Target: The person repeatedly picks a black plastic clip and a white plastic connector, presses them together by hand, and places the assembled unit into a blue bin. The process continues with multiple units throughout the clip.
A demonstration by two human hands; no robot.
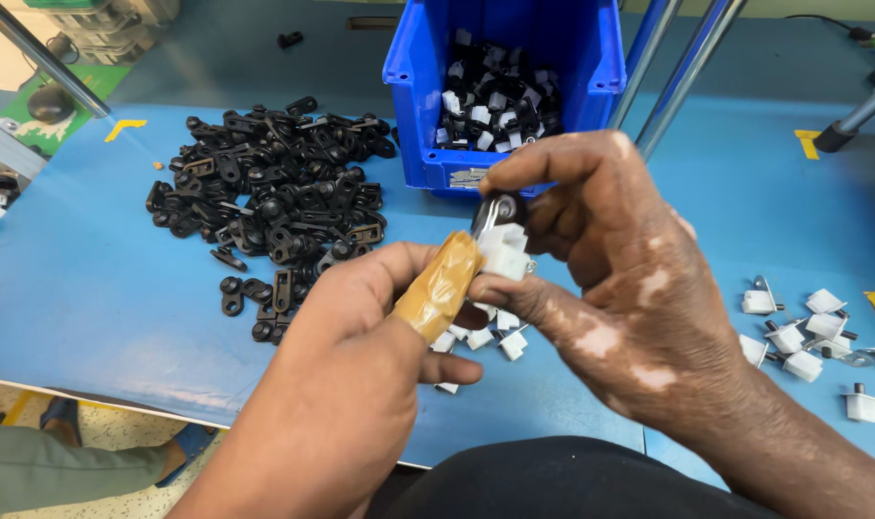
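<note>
Both hands meet over the middle of the blue table (91,279). My right hand (620,279) pinches a small assembly (502,235): a white plastic block joined to a black bracket with a metal rivet. My left hand (360,317) presses on the same white block with its thumb, which is wrapped in tan tape (440,285). Below the hands lie a few loose white blocks (485,338). A heap of black plastic brackets (274,192) is spread on the table to the left.
A blue bin (413,96) holding assembled black-and-white parts stands at the back centre. More white blocks with metal pins (812,336) lie at the right. Two slanted metal rods (673,67) rise behind the bin. The table's near edge runs below my left hand.
</note>
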